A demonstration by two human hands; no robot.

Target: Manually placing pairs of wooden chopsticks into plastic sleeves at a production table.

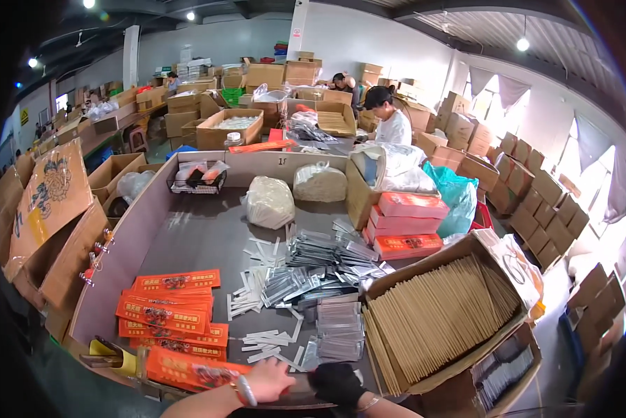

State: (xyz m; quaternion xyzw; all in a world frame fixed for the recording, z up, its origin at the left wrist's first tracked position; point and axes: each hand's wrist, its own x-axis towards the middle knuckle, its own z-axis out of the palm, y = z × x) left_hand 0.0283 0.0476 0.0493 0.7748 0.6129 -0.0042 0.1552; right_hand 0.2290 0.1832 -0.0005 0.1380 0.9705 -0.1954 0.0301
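Note:
At the near edge of the table, my bare left hand (268, 381), a white band at its wrist, has its fingers stretched out. It lies beside the nearest of several long red printed packets (170, 313). In a black glove, my right hand (337, 384) rests to its right, close to the clear plastic sleeves (339, 327). A greyish strip shows between the two hands, too blurred to name. Just beyond them lie loose short white strips (265, 340). The gloved fingers are dark and partly hidden, so their grip does not show.
Right of my hands, a cardboard box (497, 261) holds many thin brown sticks (442, 317). Silvery clear packs (313, 258) are heaped mid-table. Farther back are wrapped white bundles (270, 202), stacked red boxes (407, 245) and a black wire basket (197, 182). A person (389, 115) works beyond the table's back wall.

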